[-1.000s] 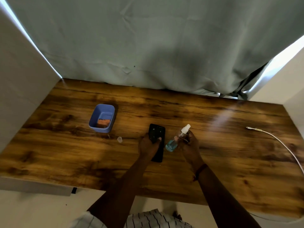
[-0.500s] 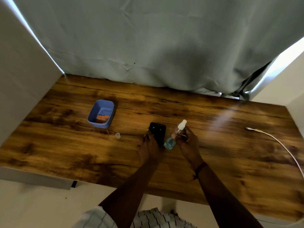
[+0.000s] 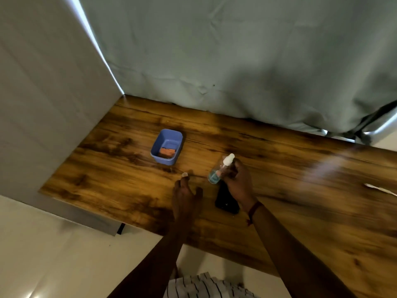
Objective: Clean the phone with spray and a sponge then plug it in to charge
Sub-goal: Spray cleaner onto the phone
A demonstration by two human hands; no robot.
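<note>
My right hand point(image 3: 237, 181) grips the spray bottle point(image 3: 219, 172), tilted; the phone point(image 3: 226, 200) lies flat just under it. My left hand point(image 3: 184, 195) is loose and empty, fingertips at the small cap point(image 3: 184, 174). Risk — knocking the cap away, or the bottle dripping unaimed onto the table point(image 3: 300, 201).

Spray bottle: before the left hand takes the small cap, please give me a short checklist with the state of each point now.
1. Spray bottle held by right hand: ok.
2. Cap free on the table, just beyond the left hand fingertips: ok.
3. Left hand empty and open: ok.
4. Phone flat on the table, partly under the right hand: ok.
5. Phone already wet from spray: cannot tell.
6. Sponge ready in the blue tub: ok.
</note>
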